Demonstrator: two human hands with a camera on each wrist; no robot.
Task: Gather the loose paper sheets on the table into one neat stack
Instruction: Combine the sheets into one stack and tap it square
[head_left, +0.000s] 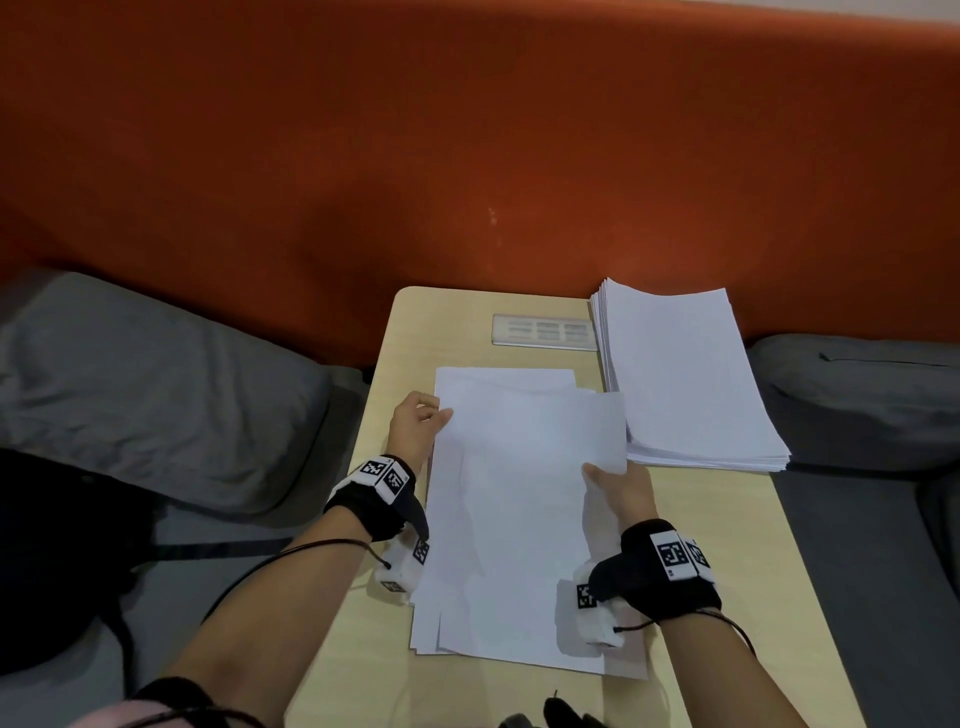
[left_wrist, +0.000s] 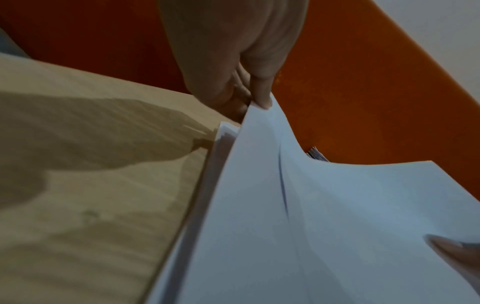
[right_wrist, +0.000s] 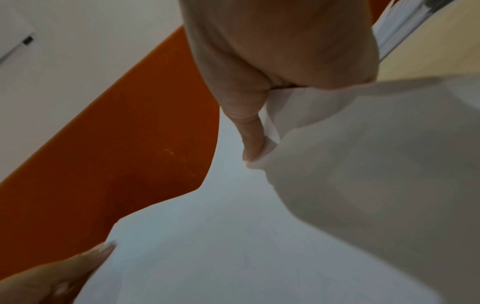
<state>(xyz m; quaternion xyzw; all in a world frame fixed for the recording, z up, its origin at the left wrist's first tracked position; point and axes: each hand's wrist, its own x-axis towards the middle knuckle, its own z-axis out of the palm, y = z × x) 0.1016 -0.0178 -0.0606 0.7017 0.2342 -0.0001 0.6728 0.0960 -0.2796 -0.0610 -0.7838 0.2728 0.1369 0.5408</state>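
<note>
A bunch of loose white paper sheets (head_left: 519, 509) is lifted a little off the wooden table (head_left: 727, 561), their edges uneven at the near end. My left hand (head_left: 421, 421) pinches the sheets' far left edge; in the left wrist view the thumb (left_wrist: 262, 98) lies on top of the sheets (left_wrist: 311, 226). My right hand (head_left: 618, 483) grips the right edge, thumb (right_wrist: 253, 142) over the paper (right_wrist: 233, 236), which curls there. More sheets (head_left: 509, 375) lie flat under the lifted ones.
A thick neat stack of white paper (head_left: 680, 374) sits at the table's far right corner. A metal socket plate (head_left: 543, 331) is set into the table's far end. An orange padded wall (head_left: 467, 156) stands behind. Grey cushions (head_left: 156, 384) flank the table.
</note>
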